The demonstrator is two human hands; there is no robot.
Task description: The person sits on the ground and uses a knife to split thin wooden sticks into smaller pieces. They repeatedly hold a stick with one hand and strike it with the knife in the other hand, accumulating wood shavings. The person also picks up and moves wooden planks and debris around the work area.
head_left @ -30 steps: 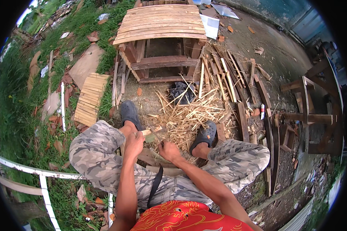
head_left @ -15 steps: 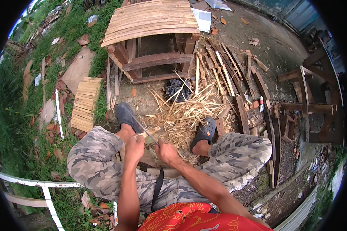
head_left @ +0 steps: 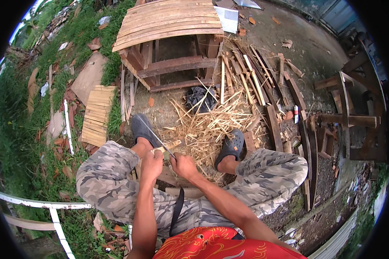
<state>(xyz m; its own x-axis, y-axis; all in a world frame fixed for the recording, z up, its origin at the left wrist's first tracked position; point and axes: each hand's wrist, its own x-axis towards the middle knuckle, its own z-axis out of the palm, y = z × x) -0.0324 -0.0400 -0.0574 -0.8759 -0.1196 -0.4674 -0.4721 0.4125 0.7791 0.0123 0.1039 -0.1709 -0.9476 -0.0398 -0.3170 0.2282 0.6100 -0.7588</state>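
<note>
Between a grassy verge (head_left: pixel 65 47) and bare concrete (head_left: pixel 270 32), a person sits facing a slat-topped wooden bench (head_left: pixel 168 23), knees splayed in camouflage trousers (head_left: pixel 112 177). Gold line-work swirls over the red shirt (head_left: pixel 203 246). Pale shavings (head_left: pixel 212 123) lie heaped between the bench and the feet, which wear dark clogs (head_left: pixel 234 144); an orange mark on the right one is too small to read. The left hand (head_left: pixel 152 164) is closed around a pale wood strip (head_left: pixel 175 143), which juts out above the fist, between the feet. The right hand (head_left: pixel 184 167) grips a long-bladed knife (head_left: pixel 167 150), its blade slanting up and left across the strip. Compared with one second ago, the right fist sits closer to the left, and the blade reaches farther past the strip, toward the left clog. At right, any lettering on a red-and-white container (head_left: pixel 296 114) is illegible.
</note>
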